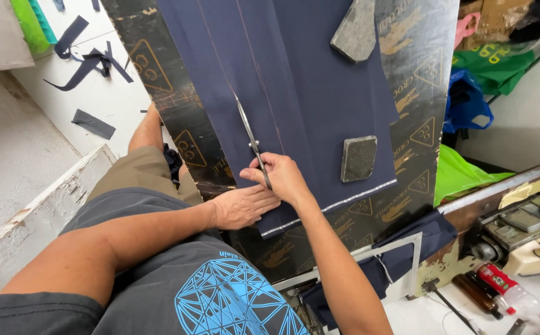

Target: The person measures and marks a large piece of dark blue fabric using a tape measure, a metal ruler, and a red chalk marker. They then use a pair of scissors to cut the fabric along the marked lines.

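Observation:
A long piece of navy fabric [307, 80] lies flat on a dark board [419, 68], with thin chalk lines running along it. My right hand [282, 177] grips a pair of scissors [250, 133] whose blades point away from me along one chalk line. My left hand [242, 208] lies flat on the near edge of the fabric, just below the right hand. Two grey stone weights rest on the cloth, one [359, 158] near the right hand and one [355, 31] farther up.
Navy fabric scraps [90, 62] lie on the white floor at left. Green [462, 177] and blue plastic bags [468, 102] sit at right. A sewing machine [524, 232], a small bottle [509, 288] and a metal square [406, 260] are at lower right.

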